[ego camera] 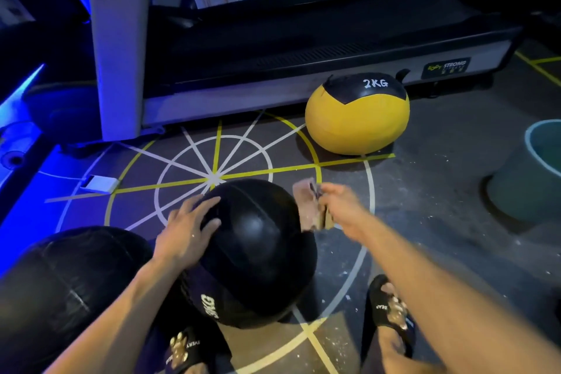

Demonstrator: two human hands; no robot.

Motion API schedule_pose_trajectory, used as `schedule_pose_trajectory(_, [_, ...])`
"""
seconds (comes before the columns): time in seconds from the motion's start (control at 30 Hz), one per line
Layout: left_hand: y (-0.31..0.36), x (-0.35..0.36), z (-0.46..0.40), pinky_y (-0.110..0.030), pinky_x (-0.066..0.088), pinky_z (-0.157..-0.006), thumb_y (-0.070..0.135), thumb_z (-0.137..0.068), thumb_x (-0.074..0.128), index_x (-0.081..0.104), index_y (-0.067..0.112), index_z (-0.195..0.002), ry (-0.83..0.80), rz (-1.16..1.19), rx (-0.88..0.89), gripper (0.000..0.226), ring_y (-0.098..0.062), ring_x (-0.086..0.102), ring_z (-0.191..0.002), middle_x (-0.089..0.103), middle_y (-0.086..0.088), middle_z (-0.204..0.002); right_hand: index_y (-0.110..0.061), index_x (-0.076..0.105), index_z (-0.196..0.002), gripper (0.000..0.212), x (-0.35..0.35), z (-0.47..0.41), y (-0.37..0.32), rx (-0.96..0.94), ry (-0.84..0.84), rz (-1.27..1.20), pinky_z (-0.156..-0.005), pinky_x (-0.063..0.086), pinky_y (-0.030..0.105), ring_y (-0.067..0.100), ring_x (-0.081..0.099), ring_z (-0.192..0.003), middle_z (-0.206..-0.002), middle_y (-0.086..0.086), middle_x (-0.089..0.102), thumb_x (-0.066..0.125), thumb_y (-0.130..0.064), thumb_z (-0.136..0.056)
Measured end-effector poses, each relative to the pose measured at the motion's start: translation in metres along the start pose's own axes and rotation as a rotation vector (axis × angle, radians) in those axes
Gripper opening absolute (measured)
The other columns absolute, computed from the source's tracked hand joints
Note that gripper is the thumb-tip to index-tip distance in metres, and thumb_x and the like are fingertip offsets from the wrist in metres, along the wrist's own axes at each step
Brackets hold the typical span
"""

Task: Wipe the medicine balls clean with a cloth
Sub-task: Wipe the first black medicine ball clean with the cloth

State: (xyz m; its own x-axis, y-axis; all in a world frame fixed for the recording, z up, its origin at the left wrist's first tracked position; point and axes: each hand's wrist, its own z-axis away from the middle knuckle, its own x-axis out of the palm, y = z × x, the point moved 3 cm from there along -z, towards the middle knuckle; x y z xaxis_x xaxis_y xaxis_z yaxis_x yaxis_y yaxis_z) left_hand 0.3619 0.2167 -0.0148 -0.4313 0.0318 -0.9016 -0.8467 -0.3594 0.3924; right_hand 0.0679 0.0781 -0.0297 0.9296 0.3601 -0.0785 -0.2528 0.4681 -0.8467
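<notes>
the round black leather medicine ball (258, 249) sits on the dark floor with painted white and yellow lines (425, 197), near the person and between their sandalled feet. the left hand (188, 228) lies flat on the ball's upper left side, fingers straight and spread. the right hand (343, 206) grips a crumpled pale pinkish cloth (306, 209) with curled fingers, the cloth touching the ball's upper right edge. a second black ball (66, 291) lies at the near left, touching the first. a yellow and black ball marked 2kg (358, 118) rests farther away, beside the grey treadmill base (273, 79). a pale teal bucket (534, 173) stands at the right.
</notes>
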Motion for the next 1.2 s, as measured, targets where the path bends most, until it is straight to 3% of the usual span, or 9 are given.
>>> schedule_pose_trajectory(0.2, [-0.014,-0.012,-0.041,-0.043,0.016,-0.127,0.068,-0.082,0.064,0.024,0.045,-0.158,-0.238,0.123,-0.143,0.089,-0.024,0.015,-0.157,0.009,0.0,-0.172,-0.018,0.075,-0.107,0.044,-0.036,-0.044,-0.103,-0.155,-0.105,0.133,-0.059,0.051,0.026,0.021,0.065,-0.086,-0.093,0.004,0.073,0.046,0.012,-0.094])
schedule_pose_trajectory(0.3, [-0.021,-0.022,-0.052,-0.038,0.02,-0.124,0.063,-0.083,0.067,0.024,0.043,-0.159,-0.293,0.143,-0.163,0.089,-0.02,0.02,-0.155,0.011,0.001,-0.171,-0.023,0.08,-0.096,0.045,-0.056,-0.068,-0.121,-0.207,-0.078,0.236,-0.072,0.051,0.028,0.019,0.065,-0.093,-0.099,0.001,0.075,0.048,0.007,-0.093])
schedule_pose_trajectory(0.5, [-0.018,-0.02,-0.08,-0.041,0.02,-0.126,0.095,-0.065,0.057,0.021,0.045,-0.159,-0.289,0.095,-0.16,0.111,-0.018,0.022,-0.154,0.019,0.002,-0.169,-0.028,0.075,-0.094,0.045,-0.044,-0.086,-0.053,-0.191,-0.016,0.053,-0.08,0.052,0.03,0.02,0.069,-0.098,-0.102,0.001,0.076,0.05,0.01,-0.094])
schedule_pose_trajectory(0.63, [-0.013,-0.021,-0.111,-0.037,0.015,-0.127,0.1,-0.059,0.05,0.022,0.054,-0.156,-0.292,0.112,-0.178,0.111,-0.013,0.016,-0.155,0.012,0.011,-0.17,-0.02,0.073,-0.117,0.042,-0.002,-0.088,-0.002,-0.224,0.039,-0.054,-0.07,0.049,0.014,0.001,0.068,-0.086,-0.103,-0.006,0.073,0.047,0.007,-0.098])
schedule_pose_trajectory(0.77, [-0.015,-0.022,-0.135,-0.029,0.018,-0.123,0.098,-0.058,0.055,0.034,0.054,-0.15,-0.215,0.174,-0.159,0.104,-0.006,0.022,-0.152,0.025,0.017,-0.163,-0.025,0.061,-0.138,0.038,0.043,-0.076,0.015,-0.651,0.024,0.176,-0.101,0.045,0.014,-0.004,0.058,-0.122,-0.132,-0.019,0.062,0.053,-0.011,-0.104])
schedule_pose_trajectory(0.9, [-0.027,-0.021,-0.134,-0.037,0.027,-0.124,0.089,-0.065,0.063,0.046,0.057,-0.144,-0.132,0.258,-0.147,0.087,0.0,0.034,-0.146,0.036,0.021,-0.159,-0.019,0.034,-0.158,0.052,0.101,-0.064,0.041,-1.019,-0.134,0.677,-0.126,0.013,0.025,0.009,0.017,-0.156,-0.168,-0.003,0.025,0.033,-0.039,-0.111])
schedule_pose_trajectory(1.0, [-0.036,-0.025,-0.131,-0.032,0.035,-0.118,0.064,-0.08,0.07,0.05,0.053,-0.143,-0.103,0.327,-0.143,0.067,0.012,0.043,-0.134,0.048,0.029,-0.148,-0.025,0.023,-0.161,0.057,0.111,-0.115,0.026,-0.879,-0.201,0.689,-0.127,0.006,0.026,-0.001,0.005,-0.155,-0.168,-0.01,0.012,0.015,-0.047,-0.109])
schedule_pose_trajectory(1.1, [-0.048,-0.025,-0.131,-0.023,0.036,-0.111,0.056,-0.08,0.071,0.051,0.055,-0.141,-0.085,0.349,-0.129,0.064,0.018,0.042,-0.131,0.051,0.035,-0.142,-0.035,0.034,-0.158,0.059,0.11,-0.178,-0.004,-0.566,-0.228,0.599,-0.122,0.028,0.037,0.013,0.032,-0.151,-0.164,-0.014,0.031,0.01,-0.053,-0.108])
schedule_pose_trajectory(1.2, [-0.051,-0.023,-0.134,-0.007,0.039,-0.094,0.053,-0.082,0.07,0.052,0.053,-0.141,-0.062,0.367,-0.121,0.062,0.027,0.041,-0.124,0.048,0.039,-0.139,-0.035,0.038,-0.157,0.061,0.115,-0.156,-0.007,-0.632,-0.242,0.563,-0.124,0.027,0.035,0.005,0.029,-0.151,-0.163,-0.021,0.03,0.012,-0.057,-0.106])
